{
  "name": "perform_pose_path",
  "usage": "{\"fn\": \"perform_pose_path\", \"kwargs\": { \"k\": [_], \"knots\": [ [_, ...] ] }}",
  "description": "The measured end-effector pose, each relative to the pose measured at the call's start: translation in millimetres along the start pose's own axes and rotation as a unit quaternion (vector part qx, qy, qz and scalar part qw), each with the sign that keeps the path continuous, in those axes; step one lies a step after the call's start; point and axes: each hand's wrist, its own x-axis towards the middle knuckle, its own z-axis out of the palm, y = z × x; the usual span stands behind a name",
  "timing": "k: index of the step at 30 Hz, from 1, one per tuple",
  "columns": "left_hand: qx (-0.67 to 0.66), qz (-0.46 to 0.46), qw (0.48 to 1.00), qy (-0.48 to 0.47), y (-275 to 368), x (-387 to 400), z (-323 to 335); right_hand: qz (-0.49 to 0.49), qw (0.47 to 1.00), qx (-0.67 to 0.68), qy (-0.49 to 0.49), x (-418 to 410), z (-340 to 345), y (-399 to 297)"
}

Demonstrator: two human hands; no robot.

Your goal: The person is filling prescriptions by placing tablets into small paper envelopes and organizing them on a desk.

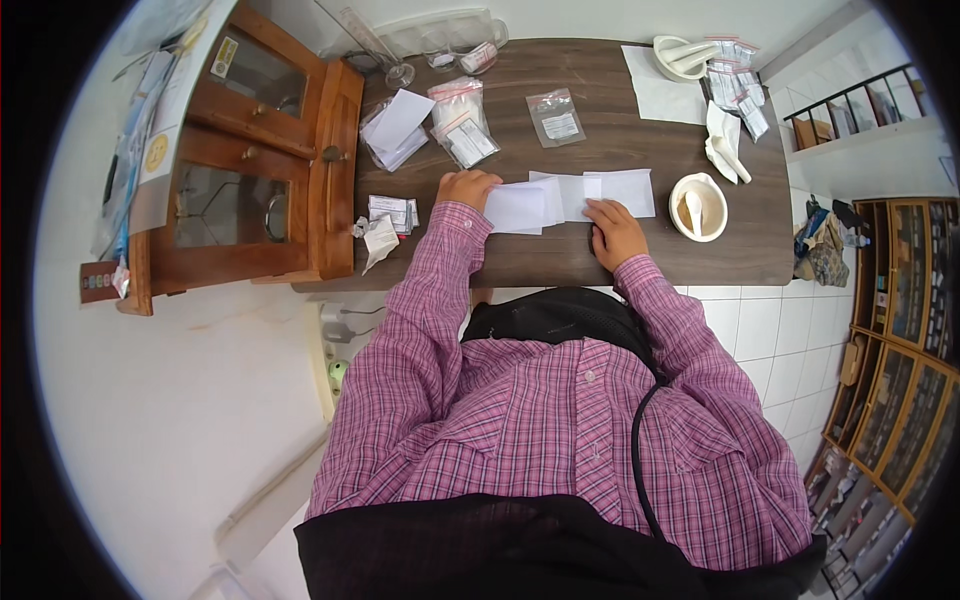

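My left hand (469,187) rests at the left end of a row of overlapping white paper sheets (516,207), its fingertips on their edge; whether it grips them I cannot tell. On the row's right part lies my right hand (616,231), fingertips touching the lower edge of a paper (570,193). Another sheet (630,193) extends to the right. Beside the right hand stands a white mortar (699,228) with brownish powder and a white pestle (694,210) in it. Behind the papers lies a small zip bag (556,118) with a printed label.
Zip bags (459,109) and a paper stack (397,131) lie at the back left, near a glass measuring cylinder (375,49). Labelled slips (391,214) lie by the wooden cabinet (330,172). A second mortar (679,69), bags (731,82) and a wrapped pestle (726,150) are back right.
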Motion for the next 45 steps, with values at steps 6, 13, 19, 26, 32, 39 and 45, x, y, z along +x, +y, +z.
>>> {"fn": "perform_pose_path", "kwargs": {
  "k": [6, 13, 19, 26, 32, 39, 45],
  "knots": [
    [0.024, -0.005, 1.000, -0.011, 1.2, 13.3, -5.2, -0.005, 1.000, -0.002, -0.027, 1.7, -0.7, 4.2],
    [0.019, -0.002, 1.000, -0.015, -1.7, 11.3, -6.7, 0.013, 0.998, -0.061, -0.014, 4.2, -5.1, -4.7],
    [0.021, -0.020, 0.999, -0.040, -1.1, 7.8, -7.2, 0.070, 0.996, -0.060, -0.008, -2.6, -0.1, 4.9],
    [0.020, -0.030, 0.999, -0.038, 2.7, 5.9, -9.6, 0.062, 0.996, -0.067, -0.021, -3.1, 0.0, 1.1],
    [-0.035, -0.006, 0.999, 0.010, -4.3, 5.3, -4.9, 0.031, 0.996, -0.081, -0.039, 0.6, -1.4, -4.9],
    [-0.116, 0.029, 0.990, 0.080, -20.7, 0.7, 0.1, -0.072, 0.994, -0.073, -0.047, 17.7, 9.3, -17.7],
    [-0.130, 0.007, 0.990, 0.058, -22.6, -10.7, -19.0, -0.055, 0.994, -0.075, -0.057, 18.5, 13.4, -17.2]
  ]
}}
